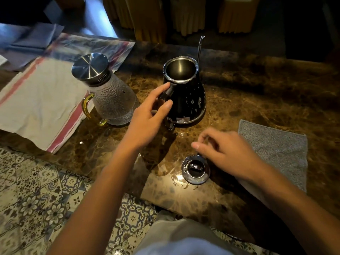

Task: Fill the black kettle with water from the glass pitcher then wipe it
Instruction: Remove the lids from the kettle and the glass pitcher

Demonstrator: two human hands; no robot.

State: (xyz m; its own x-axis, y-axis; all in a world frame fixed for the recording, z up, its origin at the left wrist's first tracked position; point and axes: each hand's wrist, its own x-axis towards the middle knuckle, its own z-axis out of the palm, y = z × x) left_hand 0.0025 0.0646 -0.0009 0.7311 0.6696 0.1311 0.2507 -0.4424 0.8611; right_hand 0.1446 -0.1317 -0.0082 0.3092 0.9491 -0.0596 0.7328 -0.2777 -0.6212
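At the far left of the frame a striped cloth (36, 100) lies over the marble counter (257, 92), and the glass pitcher (112, 100) stands on its right edge, upper left of centre, upright with its steel lid (90, 68) on and its yellow handle (87, 109) turned toward me. The ribbed glass makes it hard to judge, but I think it holds some water.

My left hand (149, 118) is next, fingers partly curled around the handle of the black kettle (185, 94), thumb in front, not yet gripping hard. The kettle sits at centre, mouth open, and I see only bare steel inside, so it looks unfilled. Drops bead on its black side.

Lower and to the right, the kettle lid (195, 169) lies on the counter, knob up, in a wet patch. My right hand (228, 153) hovers just above it, fingers loosely spread and holding nothing. The grey wiping cloth (276, 150) lies flat at the right, partly under my forearm.

The risks I see: the counter is wet, so the kettle could slide if I tug its handle; the pitcher's lid must be set right or the pour may splash past the narrow mouth; and my right arm could knock the loose lid.
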